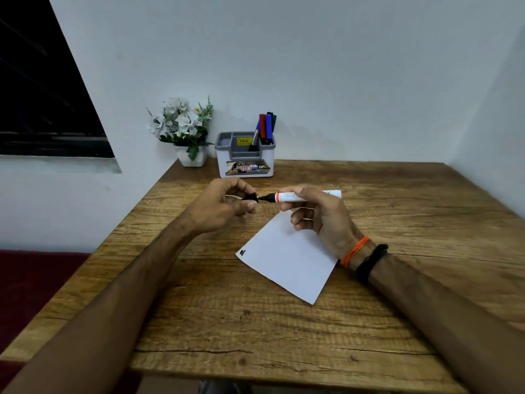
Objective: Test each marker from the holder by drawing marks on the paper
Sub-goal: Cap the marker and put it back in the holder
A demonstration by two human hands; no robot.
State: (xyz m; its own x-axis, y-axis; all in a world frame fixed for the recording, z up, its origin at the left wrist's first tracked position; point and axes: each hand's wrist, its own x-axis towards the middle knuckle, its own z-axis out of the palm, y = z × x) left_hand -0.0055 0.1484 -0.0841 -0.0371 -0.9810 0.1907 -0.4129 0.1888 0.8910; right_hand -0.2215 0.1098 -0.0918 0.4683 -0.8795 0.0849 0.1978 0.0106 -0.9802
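Marker [287,197] — a white barrel with an orange band — lies gripped in the right hand [321,220], held level above the paper [287,260], its dark tip pointing at the left hand [224,206]. That left hand is closed narrow around the black cap [250,198], which sits just off the tip — whether going on or coming off, I cannot tell. The paper lies flat on the surface [255,331] beneath the right hand, a small dark mark at its corner nearest the left forearm. Beyond both hands stands the holder [245,163] with more markers [265,127]. The risk, as I judge it: the bare tip brushing the left fingers [251,205] and inking them, or the small cap slipping from a loose pinch and rolling off the surface. Nothing pins the paper either, so a stroke could drag it.
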